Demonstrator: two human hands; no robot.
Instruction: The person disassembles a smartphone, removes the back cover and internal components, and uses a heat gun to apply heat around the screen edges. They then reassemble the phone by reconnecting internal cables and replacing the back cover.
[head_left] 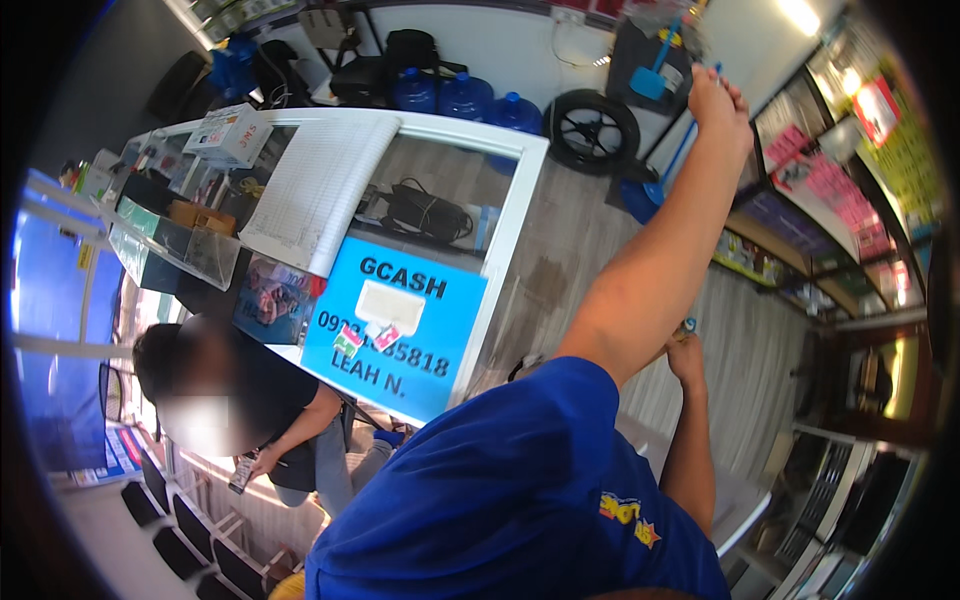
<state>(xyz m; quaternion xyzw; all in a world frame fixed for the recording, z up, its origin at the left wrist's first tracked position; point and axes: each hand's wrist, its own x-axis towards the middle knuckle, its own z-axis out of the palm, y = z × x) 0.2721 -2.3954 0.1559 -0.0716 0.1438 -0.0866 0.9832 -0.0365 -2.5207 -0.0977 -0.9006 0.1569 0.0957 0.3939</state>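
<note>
My left arm stretches far forward, and my left hand [718,105] is closed at its end. A long blue handle [680,160] lines up with that hand, but whether I grip it or it only stands behind, I cannot tell. Closer in, my right hand [686,360] is closed beside my left upper arm, which partly covers it. A small blue and white thing [689,325] shows at its fingers, too small to name. Below the left hand, the blue handle leads to a blue dustpan-like piece [642,200] on the floor.
A white-framed glass counter [520,200] at left bears a white box [228,136], paper sheets [320,185] and a blue sign [395,330]. Beyond are blue water jugs [465,97] and a black wheel [593,132]. A seated person [270,400] holds a phone; shelves [800,230] line the right.
</note>
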